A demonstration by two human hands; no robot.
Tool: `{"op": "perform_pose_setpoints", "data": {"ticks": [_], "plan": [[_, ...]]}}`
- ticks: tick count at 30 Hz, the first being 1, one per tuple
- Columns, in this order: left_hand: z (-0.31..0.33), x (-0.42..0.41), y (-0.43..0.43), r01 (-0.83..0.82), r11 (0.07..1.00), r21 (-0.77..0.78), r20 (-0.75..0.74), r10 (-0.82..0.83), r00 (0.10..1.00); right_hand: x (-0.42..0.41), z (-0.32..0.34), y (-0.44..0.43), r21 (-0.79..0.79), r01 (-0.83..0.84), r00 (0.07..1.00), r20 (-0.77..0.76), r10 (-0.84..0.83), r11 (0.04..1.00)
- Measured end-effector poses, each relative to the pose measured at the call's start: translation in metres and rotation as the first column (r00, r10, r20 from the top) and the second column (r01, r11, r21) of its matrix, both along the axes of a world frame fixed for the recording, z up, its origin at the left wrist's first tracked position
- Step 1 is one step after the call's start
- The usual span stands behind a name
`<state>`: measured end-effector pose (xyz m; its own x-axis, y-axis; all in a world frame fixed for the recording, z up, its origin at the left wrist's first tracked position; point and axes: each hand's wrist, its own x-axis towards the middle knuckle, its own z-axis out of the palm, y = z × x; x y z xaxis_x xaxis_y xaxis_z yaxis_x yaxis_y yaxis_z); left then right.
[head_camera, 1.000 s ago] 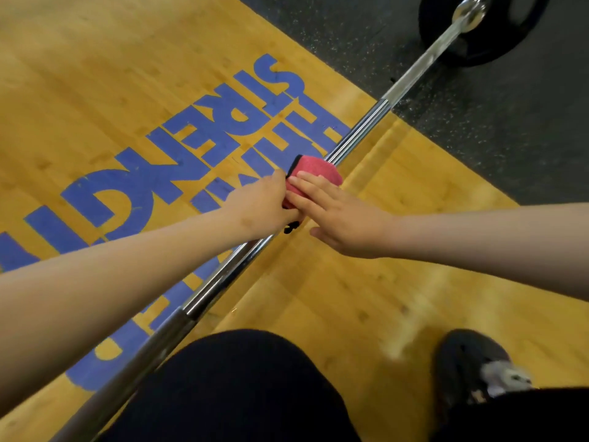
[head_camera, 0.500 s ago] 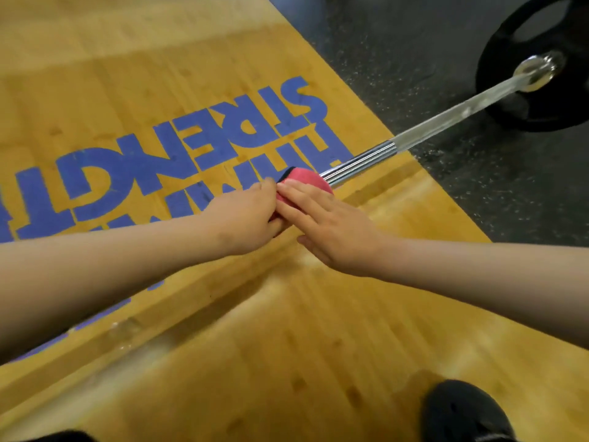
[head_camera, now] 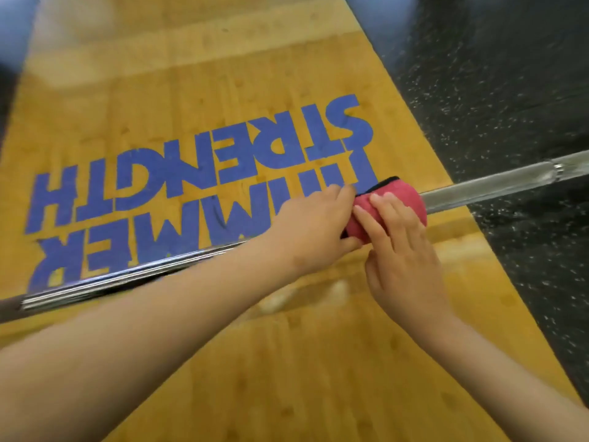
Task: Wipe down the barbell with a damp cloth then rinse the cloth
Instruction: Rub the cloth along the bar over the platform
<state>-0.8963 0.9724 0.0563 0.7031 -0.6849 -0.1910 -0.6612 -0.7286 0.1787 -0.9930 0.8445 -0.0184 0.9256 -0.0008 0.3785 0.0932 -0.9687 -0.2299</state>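
A chrome barbell (head_camera: 478, 193) runs across the view from lower left to the right edge, low over a wooden platform. A pink cloth (head_camera: 404, 199) with a dark edge is wrapped over the bar near the middle. My left hand (head_camera: 315, 224) grips the cloth and bar from the left, its fingers curled under. My right hand (head_camera: 401, 250) lies on top of the cloth with its fingers fairly straight, pressing it down on the bar. The stretch of bar under the cloth and hands is hidden.
The wooden platform (head_camera: 223, 74) carries large blue lettering (head_camera: 191, 173). Black speckled rubber flooring (head_camera: 494, 90) borders it on the right, and the bar crosses over it. The frame is motion-blurred.
The view has swung left, so the bar now lies nearly level and the weight plate is out of frame. Both hands stay on the cloth, which sits closer to the platform's right edge.
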Motion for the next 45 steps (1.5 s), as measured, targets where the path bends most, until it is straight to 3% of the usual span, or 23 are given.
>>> {"op": "perform_pose_setpoints", "data": {"ticks": [5,11,14,19,22,24,26,27,29,30,32,34,36,37,41,45], "plan": [[-0.017,-0.024,0.059,-0.097,0.995,0.024,0.306,0.085,0.948,0.016,-0.009,0.037,-0.061,0.088,0.994,0.067,-0.084,0.994],[-0.039,-0.023,0.127,-0.132,0.991,0.011,0.414,0.116,0.903,0.039,-0.008,0.093,-0.292,-0.127,0.983,0.087,0.159,0.948],[-0.042,-0.019,0.126,-0.14,0.989,-0.044,0.428,0.145,0.892,0.045,-0.003,0.101,-0.356,-0.166,0.976,0.074,0.205,0.919],[-0.043,-0.007,0.126,-0.117,0.993,0.014,0.447,0.098,0.889,0.044,-0.003,0.061,-0.362,-0.138,0.971,0.132,0.197,0.922],[-0.037,-0.001,0.123,-0.099,0.993,0.068,0.299,0.074,0.951,0.037,0.0,0.012,-0.399,-0.061,0.986,0.121,0.118,0.915],[-0.025,0.015,0.118,-0.109,0.988,0.113,-0.096,0.12,0.988,0.033,0.005,-0.019,-0.407,-0.038,0.99,0.107,0.089,0.913],[-0.014,0.034,0.116,-0.107,0.987,0.121,-0.526,0.155,0.837,0.032,0.005,-0.031,-0.377,-0.035,0.993,0.09,0.074,0.926],[-0.011,0.042,0.117,-0.101,0.988,0.115,-0.641,0.152,0.753,0.033,0.002,-0.029,-0.356,-0.024,0.993,0.097,0.063,0.934],[-0.009,0.047,0.118,-0.104,0.988,0.116,-0.735,0.156,0.66,0.034,-0.006,-0.019,-0.321,0.018,0.992,0.124,0.023,0.947],[-0.007,0.045,0.119,-0.109,0.986,0.123,-0.729,0.164,0.664,0.034,-0.01,-0.014,-0.307,0.043,0.991,0.135,-0.001,0.951],[-0.006,0.033,0.12,-0.14,0.981,0.137,-0.604,0.194,0.773,0.034,-0.013,-0.001,-0.278,0.07,0.987,0.162,-0.025,0.958],[-0.012,0.015,0.121,-0.191,0.971,0.142,-0.242,0.221,0.945,0.036,-0.013,0.025,-0.232,0.016,0.978,0.208,0.033,0.973],[-0.027,-0.005,0.123,-0.186,0.982,0.012,0.192,0.18,0.965,0.041,-0.015,0.07,-0.222,-0.086,0.964,0.229,0.137,0.971],[-0.035,-0.011,0.123,-0.164,0.986,-0.02,0.308,0.162,0.937,0.043,-0.017,0.093,-0.233,-0.12,0.957,0.231,0.174,0.965],[-0.049,-0.008,0.127,-0.178,0.975,-0.134,0.405,0.218,0.888,0.047,-0.014,0.115,-0.28,-0.17,0.947,0.219,0.236,0.945],[-0.046,-0.004,0.122,-0.142,0.99,0.008,0.384,0.128,0.914,0.05,-0.006,0.071,-0.384,-0.247,0.916,0.208,0.344,0.89]]}}
